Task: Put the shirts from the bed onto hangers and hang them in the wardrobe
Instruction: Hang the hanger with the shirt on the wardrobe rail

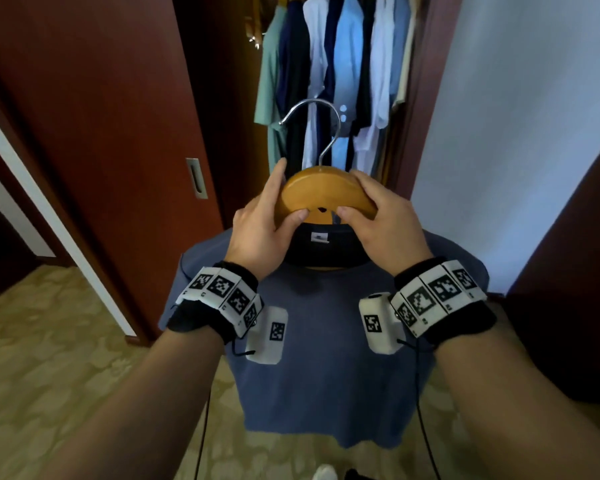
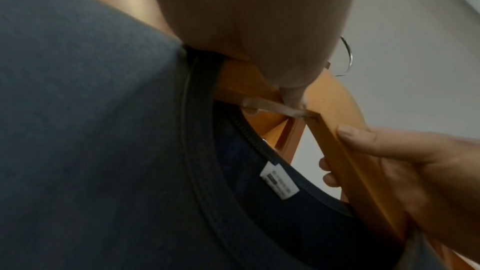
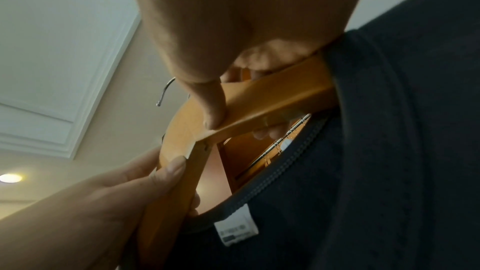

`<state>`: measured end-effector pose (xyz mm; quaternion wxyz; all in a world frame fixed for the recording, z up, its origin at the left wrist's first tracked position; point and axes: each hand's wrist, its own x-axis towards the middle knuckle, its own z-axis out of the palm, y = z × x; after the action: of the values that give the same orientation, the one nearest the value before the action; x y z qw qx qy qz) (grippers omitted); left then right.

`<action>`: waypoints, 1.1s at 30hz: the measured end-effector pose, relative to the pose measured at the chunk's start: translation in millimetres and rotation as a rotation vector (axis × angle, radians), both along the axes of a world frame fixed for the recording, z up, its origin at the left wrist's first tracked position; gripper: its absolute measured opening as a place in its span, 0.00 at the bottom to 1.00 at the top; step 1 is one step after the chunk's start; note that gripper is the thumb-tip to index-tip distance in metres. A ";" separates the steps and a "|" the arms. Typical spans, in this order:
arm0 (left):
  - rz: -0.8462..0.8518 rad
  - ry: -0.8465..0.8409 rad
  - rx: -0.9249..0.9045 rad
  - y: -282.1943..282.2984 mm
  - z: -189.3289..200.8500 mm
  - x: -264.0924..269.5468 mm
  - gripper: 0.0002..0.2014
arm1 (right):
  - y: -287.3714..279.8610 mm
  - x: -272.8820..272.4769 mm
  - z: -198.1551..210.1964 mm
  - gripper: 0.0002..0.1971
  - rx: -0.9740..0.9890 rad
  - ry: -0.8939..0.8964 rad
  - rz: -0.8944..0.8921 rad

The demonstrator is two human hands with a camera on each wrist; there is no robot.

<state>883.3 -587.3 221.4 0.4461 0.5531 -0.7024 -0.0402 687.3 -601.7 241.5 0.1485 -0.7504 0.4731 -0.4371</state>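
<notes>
No text can be read; the white neck tag (image 2: 278, 180) inside the blue T-shirt (image 1: 326, 358) carries print too blurred to make out.

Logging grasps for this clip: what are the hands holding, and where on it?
Both hands, left and right, grip the wooden hanger on either side of its hook; the blue T-shirt hangs from it.

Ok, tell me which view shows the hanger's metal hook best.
The head view: the whole hook stands clear against the wardrobe clothes. The left wrist view catches only part of its curve beside the hand; the right wrist view shows just its tip.
</notes>
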 end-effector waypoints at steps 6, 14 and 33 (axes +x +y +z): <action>0.030 -0.080 -0.012 -98.2 15.7 51.6 0.35 | -98.3 49.3 4.5 0.28 -0.037 -0.046 -0.047; -0.150 -0.097 -0.025 -217.7 49.3 84.8 0.40 | -208.9 92.8 14.8 0.28 -0.083 -0.126 -0.098; -0.240 0.048 -0.074 -445.9 42.3 198.4 0.37 | -369.7 228.6 38.2 0.32 -0.014 -0.039 -0.452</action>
<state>1081.7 -1033.3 263.7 0.4748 0.4473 -0.7537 -0.0804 915.9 -971.4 279.7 0.0509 -0.6177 0.6232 -0.4770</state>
